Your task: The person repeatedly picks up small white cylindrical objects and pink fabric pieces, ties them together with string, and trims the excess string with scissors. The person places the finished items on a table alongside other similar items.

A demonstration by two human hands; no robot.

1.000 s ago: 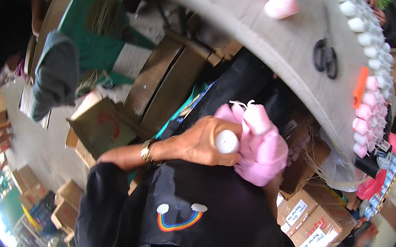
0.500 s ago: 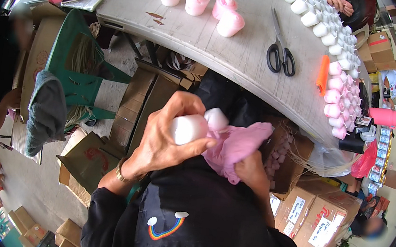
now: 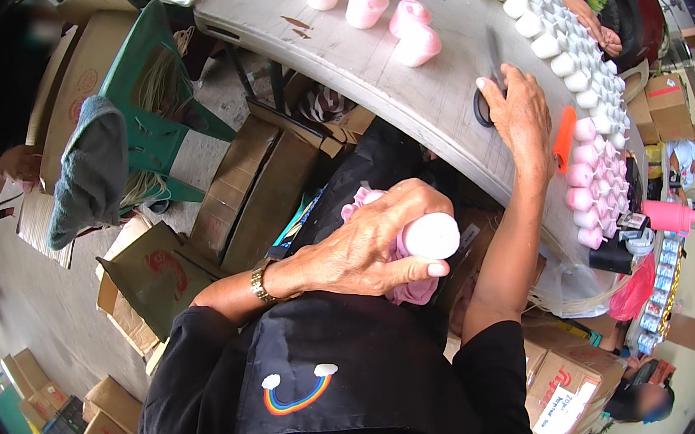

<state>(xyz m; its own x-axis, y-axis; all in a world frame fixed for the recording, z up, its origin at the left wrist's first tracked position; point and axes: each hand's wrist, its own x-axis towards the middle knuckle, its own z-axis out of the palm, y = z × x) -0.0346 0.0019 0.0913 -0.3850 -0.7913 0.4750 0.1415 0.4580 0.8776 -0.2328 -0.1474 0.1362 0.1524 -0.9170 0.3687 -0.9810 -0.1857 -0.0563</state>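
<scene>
My left hand (image 3: 384, 234), a gold-coloured watch at its wrist, is wrapped round a white candle (image 3: 433, 235) in front of my apron. Bunched pink cloth (image 3: 413, 291) lies against the candle under the fingers. On the table (image 3: 339, 62), my right hand (image 3: 521, 108) closes on the black-handled scissors (image 3: 480, 110); the palm hides one handle loop, and the blades look blurred. Several pink-and-white candles (image 3: 366, 7) stand to the left of the scissors. An orange tool or stick (image 3: 564, 139) lies just right of my right wrist.
Rows of white candles (image 3: 547, 46) and pink candles (image 3: 582, 175) line the table's right side. Another person's hands (image 3: 589, 17) rest beyond them. A green chair (image 3: 143, 91) with a grey towel (image 3: 91, 175) stands left; cardboard boxes (image 3: 554, 395) sit at lower right.
My right hand has left the pink cloth and reached up to the scissors on the table. My left hand has moved right with the candle, and the cloth is now under it.
</scene>
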